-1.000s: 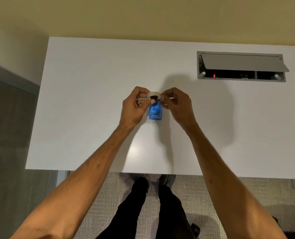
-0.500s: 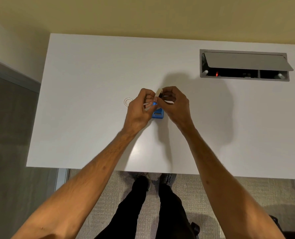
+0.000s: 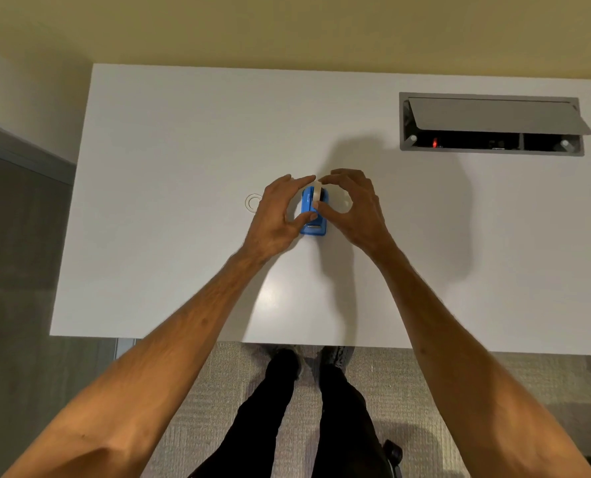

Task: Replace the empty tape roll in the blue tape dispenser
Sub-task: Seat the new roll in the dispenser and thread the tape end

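The blue tape dispenser (image 3: pixel 312 225) stands on the white table (image 3: pixel 170 257), its cutter end towards me. A whitish tape roll (image 3: pixel 318 192) sits upright in its top. My left hand (image 3: pixel 275 215) is on the dispenser's left side, thumb against the blue body and forefinger reaching to the roll's top. My right hand (image 3: pixel 354 210) is on the right side, pinching the roll between thumb and forefinger with the other fingers spread. A clear empty tape ring (image 3: pixel 253 202) lies flat on the table just left of my left hand.
A grey cable box (image 3: pixel 490 124) with its lid raised is set into the table at the back right. A yellow wall runs behind the table. The table's near edge is in front of my legs, and a chair caster (image 3: pixel 392 451) shows on the carpet.
The roll, held tilted above the dispenser between both hands, now sits down in it. My fingers have spread out around the dispenser, which shows more of its blue body.
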Motion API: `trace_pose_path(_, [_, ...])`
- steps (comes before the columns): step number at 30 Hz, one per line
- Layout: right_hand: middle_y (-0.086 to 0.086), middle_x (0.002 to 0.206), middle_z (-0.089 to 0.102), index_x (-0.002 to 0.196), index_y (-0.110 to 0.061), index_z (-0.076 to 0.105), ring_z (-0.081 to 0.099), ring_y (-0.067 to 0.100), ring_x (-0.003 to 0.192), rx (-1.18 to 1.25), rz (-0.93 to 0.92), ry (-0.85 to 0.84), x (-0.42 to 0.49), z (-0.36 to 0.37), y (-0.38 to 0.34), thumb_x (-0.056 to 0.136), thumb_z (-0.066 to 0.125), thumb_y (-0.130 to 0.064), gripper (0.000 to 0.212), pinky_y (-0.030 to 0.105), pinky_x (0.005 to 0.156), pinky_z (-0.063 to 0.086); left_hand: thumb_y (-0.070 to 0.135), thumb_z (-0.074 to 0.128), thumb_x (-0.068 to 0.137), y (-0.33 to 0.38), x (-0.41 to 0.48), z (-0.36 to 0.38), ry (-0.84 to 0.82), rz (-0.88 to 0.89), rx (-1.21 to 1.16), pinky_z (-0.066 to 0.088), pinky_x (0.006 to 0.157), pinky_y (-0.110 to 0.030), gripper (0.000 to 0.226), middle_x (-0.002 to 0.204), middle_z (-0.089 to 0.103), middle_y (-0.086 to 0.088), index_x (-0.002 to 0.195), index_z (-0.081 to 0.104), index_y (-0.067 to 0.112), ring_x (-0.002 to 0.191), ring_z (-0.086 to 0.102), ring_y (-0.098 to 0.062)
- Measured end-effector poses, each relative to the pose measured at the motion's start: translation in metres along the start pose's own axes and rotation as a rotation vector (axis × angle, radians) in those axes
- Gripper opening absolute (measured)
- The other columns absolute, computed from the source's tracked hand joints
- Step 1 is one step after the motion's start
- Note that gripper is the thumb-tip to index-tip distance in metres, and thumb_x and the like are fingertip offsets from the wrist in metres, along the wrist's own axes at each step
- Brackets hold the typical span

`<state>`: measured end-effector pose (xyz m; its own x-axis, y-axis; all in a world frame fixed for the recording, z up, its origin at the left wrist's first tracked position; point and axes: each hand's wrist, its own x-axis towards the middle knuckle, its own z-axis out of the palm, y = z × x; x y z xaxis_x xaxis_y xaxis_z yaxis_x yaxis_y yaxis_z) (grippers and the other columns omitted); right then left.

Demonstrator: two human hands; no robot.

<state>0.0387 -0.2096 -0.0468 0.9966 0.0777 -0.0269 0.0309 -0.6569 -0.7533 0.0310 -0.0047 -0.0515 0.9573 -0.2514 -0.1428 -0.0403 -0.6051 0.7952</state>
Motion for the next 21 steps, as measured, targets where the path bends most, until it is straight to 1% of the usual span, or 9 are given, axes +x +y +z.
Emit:
trace_pose_path(3, [0.000,0.142,0.064,0.128,-0.026,0.072,0.060,0.021,0.130,0.004,0.018,-0.028,-0.0016,-0.0006,-0.0016,0.091,0.084,-0.040,0.042,0.049,0.105,0.054,0.036,0.075,0.103,-0.0014,0.0036,0.0037,-0.007,-0.019,-0.004,0.034,0.129,-0.043,0.061,0.162,0.057,0.002,0.160,0.054,0.023,0.157,0.041,-0.026])
trace_pose_path(5, [0.001,0.143,0.063,0.130,-0.024,0.072,0.059,0.022,0.131,0.008,0.027,-0.042,-0.0023,-0.0010,-0.0029,0.091,0.084,-0.037,0.043,0.052,0.106,0.053,0.040,0.073,0.104,-0.0021,0.0048,0.0048,0.004,-0.007,-0.003,0.037,0.127,-0.042,0.059,0.158,0.060,0.002,0.158,0.056,0.023,0.151,0.047,-0.025])
trace_pose_path(9, [0.002,0.142,0.064,0.131,-0.021,0.073,0.059,0.022,0.130,0.006,0.043,-0.053,-0.0011,-0.0025,-0.0039,0.092,0.084,-0.037,0.044,0.047,0.107,0.053,0.044,0.070,0.104,-0.0015,0.0061,0.0040,0.007,-0.006,0.014,0.037,0.122,-0.034,0.058,0.156,0.062,0.002,0.157,0.057,0.024,0.147,0.051,-0.024])
trace_pose_path(12, [0.002,0.142,0.064,0.130,-0.021,0.073,0.058,0.022,0.131,-0.005,0.051,-0.067,-0.0007,-0.0020,-0.0034,0.093,0.083,-0.036,0.042,0.046,0.108,0.052,0.045,0.069,0.105,0.0002,0.0064,0.0036,0.003,-0.019,0.019,0.037,0.120,-0.031,0.056,0.155,0.063,0.001,0.156,0.058,0.024,0.146,0.052,-0.023])
trace_pose_path(17, [0.004,0.142,0.064,0.132,-0.019,0.072,0.058,0.022,0.132,0.020,0.076,-0.093,0.0014,-0.0020,-0.0049,0.094,0.082,-0.036,0.043,0.046,0.111,0.051,0.045,0.067,0.107,0.0018,0.0057,0.0039,0.003,-0.039,0.024,0.043,0.122,-0.038,0.053,0.154,0.064,0.001,0.155,0.059,0.024,0.145,0.055,-0.022])
trace_pose_path(21, [0.006,0.141,0.064,0.132,-0.016,0.072,0.059,0.023,0.131,0.003,0.073,-0.107,0.0031,-0.0037,-0.0055,0.094,0.083,-0.035,0.044,0.044,0.110,0.052,0.046,0.067,0.106,0.0017,0.0077,0.0045,0.018,-0.027,0.039,0.047,0.122,-0.043,0.050,0.151,0.065,0.001,0.151,0.062,0.024,0.142,0.057,-0.022])
